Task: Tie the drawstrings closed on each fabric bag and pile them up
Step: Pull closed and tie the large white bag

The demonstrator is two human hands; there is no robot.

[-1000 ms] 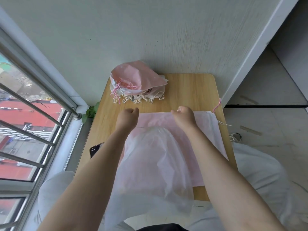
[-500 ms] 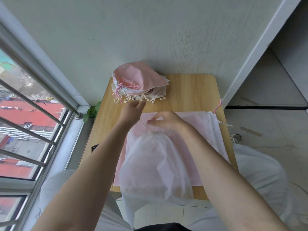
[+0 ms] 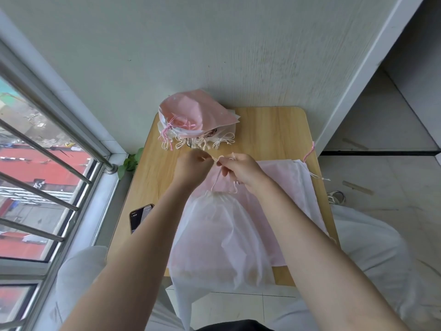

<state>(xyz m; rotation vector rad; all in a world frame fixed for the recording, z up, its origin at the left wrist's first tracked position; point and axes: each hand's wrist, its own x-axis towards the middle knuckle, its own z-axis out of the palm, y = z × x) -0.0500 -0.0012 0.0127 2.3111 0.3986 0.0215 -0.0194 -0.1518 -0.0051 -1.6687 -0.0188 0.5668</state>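
A white fabric bag [image 3: 219, 240] lies on the wooden table [image 3: 274, 132], its mouth gathered tight toward the far side. Its cream drawstring [image 3: 216, 174] runs up from the gathered mouth to my hands. My left hand [image 3: 191, 168] and my right hand [image 3: 241, 169] meet above the bag, each pinching the drawstring ends between fingers and thumb. Under the white bag lies a flat pink bag [image 3: 281, 177] with another white bag [image 3: 307, 185] beneath it. A pile of tied bags [image 3: 195, 118], pink on top, sits at the table's far left against the wall.
A dark phone [image 3: 139, 217] lies on the table's left edge beside my left forearm. A window with metal bars [image 3: 47, 163] is on the left, a small green plant [image 3: 130, 162] by its sill. A pink cord [image 3: 310, 151] hangs at the right edge.
The white bag's mouth has been drawn from wide open to gathered tight. My hands came together from apart and now hold the drawstring ends close to each other.
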